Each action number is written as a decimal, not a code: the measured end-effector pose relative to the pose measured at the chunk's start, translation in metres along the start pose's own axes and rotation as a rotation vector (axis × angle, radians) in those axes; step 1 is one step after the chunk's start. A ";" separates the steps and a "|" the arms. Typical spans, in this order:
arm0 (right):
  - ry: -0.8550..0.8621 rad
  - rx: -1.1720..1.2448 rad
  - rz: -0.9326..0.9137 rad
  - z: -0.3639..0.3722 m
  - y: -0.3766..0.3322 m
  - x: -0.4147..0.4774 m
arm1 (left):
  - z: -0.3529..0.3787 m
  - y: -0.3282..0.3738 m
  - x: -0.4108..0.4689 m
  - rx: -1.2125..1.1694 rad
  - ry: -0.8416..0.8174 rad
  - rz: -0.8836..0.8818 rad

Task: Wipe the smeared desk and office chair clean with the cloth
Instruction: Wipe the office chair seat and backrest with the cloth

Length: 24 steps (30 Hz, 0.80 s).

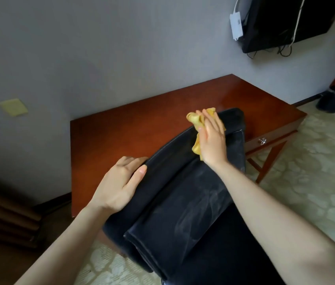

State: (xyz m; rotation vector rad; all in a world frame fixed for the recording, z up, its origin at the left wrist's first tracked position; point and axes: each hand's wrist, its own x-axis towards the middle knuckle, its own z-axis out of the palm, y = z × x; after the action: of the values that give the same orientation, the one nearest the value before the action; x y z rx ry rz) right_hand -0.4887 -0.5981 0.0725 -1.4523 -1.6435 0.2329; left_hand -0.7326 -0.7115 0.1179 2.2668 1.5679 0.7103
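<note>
Right hand (211, 138): I press the cloth (193, 118) with flat, straight fingers onto the top edge of the office chair (183, 212)
Left hand (119, 182): I clasp that edge further along, thumb in front
Desk (121, 138): just behind the chair
Risk: I judge the bunched cloth could slip from under my flat palm, or miss the pale smears lower down

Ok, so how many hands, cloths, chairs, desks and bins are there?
Hands: 2, the left hand and the right hand
Cloth: 1
Chair: 1
Desk: 1
Bin: 1
Total: 6
</note>
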 end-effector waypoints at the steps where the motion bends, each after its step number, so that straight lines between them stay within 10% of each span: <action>1: -0.002 0.004 0.098 -0.006 0.007 0.013 | 0.000 0.000 -0.001 0.001 0.007 -0.006; 12: -0.065 0.044 0.739 -0.033 0.055 0.108 | 0.004 -0.007 -0.002 -0.011 0.079 0.013; 24: 0.067 0.111 0.211 0.018 -0.036 -0.007 | 0.002 -0.010 -0.001 -0.137 0.140 -0.060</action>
State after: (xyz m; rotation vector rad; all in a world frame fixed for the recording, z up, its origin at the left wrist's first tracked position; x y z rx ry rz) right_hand -0.5273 -0.6073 0.0818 -1.5320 -1.4022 0.3833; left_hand -0.7395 -0.7081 0.1107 2.1038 1.5884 0.9473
